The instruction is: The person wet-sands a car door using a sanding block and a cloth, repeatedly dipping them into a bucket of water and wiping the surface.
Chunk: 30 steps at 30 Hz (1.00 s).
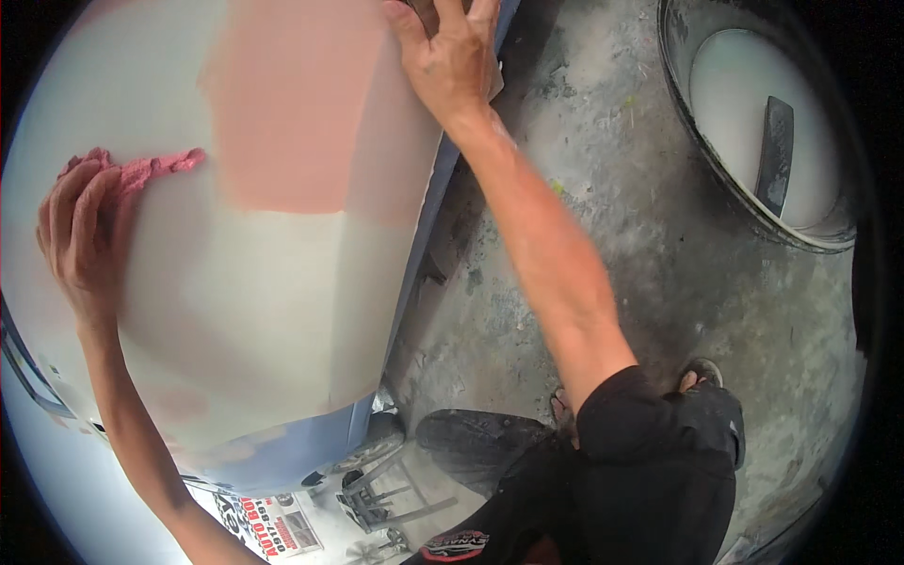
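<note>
My left hand (79, 231) is closed on a crumpled pink cloth (146, 171), which rests against the pale car body panel (273, 311). One twisted end of the cloth sticks out to the right. Toward the top edge of the picture, my right hand (450, 71) lies at the far right border of the same panel. Its fingers curl around something dark, mostly cut off by the frame, so I cannot make out what it is. Between the hands a large matte pink patch (287, 122) covers part of the panel.
On the right stands a round black tub (702, 141) of milky liquid (744, 85), with a dark flat strip (776, 155) leaning in it. Stained concrete floor (603, 104) lies beside the car. Near my legs are a small metal frame stand (400, 494) and a printed banner (282, 527).
</note>
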Tool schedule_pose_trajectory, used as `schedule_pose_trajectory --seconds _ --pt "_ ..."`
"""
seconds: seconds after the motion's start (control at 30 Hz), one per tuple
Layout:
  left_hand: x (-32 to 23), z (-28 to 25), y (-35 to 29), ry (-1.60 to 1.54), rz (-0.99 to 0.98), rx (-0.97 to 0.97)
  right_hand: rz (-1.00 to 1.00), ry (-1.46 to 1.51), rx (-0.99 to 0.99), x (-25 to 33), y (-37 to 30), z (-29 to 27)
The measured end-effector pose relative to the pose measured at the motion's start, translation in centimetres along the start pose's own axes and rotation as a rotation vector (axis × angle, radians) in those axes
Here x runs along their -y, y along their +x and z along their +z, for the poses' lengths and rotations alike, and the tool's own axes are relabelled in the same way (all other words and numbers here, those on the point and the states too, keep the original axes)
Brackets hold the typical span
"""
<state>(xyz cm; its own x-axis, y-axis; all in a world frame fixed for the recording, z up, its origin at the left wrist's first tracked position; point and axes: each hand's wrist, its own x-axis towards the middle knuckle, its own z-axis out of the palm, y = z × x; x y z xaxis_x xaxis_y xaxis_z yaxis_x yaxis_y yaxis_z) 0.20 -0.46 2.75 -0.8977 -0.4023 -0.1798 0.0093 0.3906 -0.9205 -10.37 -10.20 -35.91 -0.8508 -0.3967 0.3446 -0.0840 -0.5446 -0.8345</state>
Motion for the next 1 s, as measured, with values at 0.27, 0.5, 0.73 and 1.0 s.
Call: schedule_pose_trajectory --seconds 0.27,0.5,0.73,1.0 --pt "0.1 0.0 -0.5 -0.009 0.018 -0.012 -0.109 -0.047 0.286 7.0 -17.2 -3.0" --pt "-0.2 0.4 0.6 -0.032 0.024 -0.039 0.134 -0.155 0.136 1.7 2.2 -0.8" --pt "-0.4 -0.3 0.1 -0.019 0.012 -0.013 -0.087 0.013 0.349 9.6 -19.4 -3.6" --pt "0.0 1.3 -0.3 -0.057 0.021 -0.024 0.110 -0.071 0.146 2.5 2.4 -1.3"
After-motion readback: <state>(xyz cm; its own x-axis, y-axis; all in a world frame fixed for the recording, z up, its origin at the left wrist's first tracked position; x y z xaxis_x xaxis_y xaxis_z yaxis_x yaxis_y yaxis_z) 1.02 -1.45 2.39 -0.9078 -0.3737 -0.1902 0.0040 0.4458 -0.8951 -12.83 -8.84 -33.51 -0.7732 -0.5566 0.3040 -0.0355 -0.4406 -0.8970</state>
